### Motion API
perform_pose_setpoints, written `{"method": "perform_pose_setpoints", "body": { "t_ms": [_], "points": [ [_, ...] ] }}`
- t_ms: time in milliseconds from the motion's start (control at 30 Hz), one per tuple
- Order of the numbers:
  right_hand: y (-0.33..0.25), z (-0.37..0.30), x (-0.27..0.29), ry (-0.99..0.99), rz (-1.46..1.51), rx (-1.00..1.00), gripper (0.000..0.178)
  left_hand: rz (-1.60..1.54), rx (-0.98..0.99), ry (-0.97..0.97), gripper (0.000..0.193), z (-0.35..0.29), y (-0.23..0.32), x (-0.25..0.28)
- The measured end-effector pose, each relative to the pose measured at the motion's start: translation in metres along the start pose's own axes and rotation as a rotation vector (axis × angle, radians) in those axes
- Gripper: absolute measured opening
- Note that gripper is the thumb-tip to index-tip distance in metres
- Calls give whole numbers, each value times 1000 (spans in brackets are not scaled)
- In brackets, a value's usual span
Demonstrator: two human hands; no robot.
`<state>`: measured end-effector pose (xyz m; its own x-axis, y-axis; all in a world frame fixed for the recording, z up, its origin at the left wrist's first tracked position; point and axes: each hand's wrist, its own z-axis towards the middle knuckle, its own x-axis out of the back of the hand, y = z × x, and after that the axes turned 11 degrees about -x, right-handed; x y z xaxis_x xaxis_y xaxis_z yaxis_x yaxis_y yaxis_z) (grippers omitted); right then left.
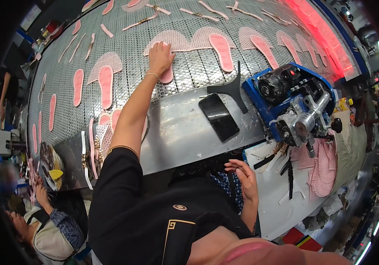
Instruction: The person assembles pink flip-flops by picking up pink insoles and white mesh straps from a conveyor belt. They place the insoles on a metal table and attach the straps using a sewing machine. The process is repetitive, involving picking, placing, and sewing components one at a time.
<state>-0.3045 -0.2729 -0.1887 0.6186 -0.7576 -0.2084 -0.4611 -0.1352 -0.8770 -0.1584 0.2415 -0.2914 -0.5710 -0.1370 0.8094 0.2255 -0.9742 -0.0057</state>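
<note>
My left hand point(160, 58) is stretched across the mesh conveyor point(189, 73). It lies palm down over a pink insole point(167, 77), fingers extended, covering the insole's upper part. Under and beyond the fingers is a pink perforated mesh piece point(176, 40) with a rounded edge. My right hand point(245, 177) hovers close to my body by the metal table edge, fingers loosely bent and apart, with nothing visible in them. Right of my left hand, another pink insole point(221, 53) overlaps a similar mesh piece.
A black phone point(219, 117) and a dark flat curved piece point(233, 90) lie on the metal ledge point(172, 132). A blue machine point(293, 104) stands at the right. More insoles point(106, 88) and straps point(198, 14) are spread over the conveyor. Another person point(57, 229) works at lower left.
</note>
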Motion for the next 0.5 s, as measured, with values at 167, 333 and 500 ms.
{"method": "perform_pose_setpoints", "body": {
  "t_ms": [167, 333, 500],
  "points": [
    [2, -2, 6, 33, 14, 5, 38, 28, 172, -154, 35, -8, -13, 6],
    [0, -1, 9, 7, 19, -4, 36, 113, 154, -146, 47, -22, -29, 8],
    [-13, -2, 15, 20, 15, 3, 36, 16, 159, -69, 68, -13, -7, 26]
  ]
}}
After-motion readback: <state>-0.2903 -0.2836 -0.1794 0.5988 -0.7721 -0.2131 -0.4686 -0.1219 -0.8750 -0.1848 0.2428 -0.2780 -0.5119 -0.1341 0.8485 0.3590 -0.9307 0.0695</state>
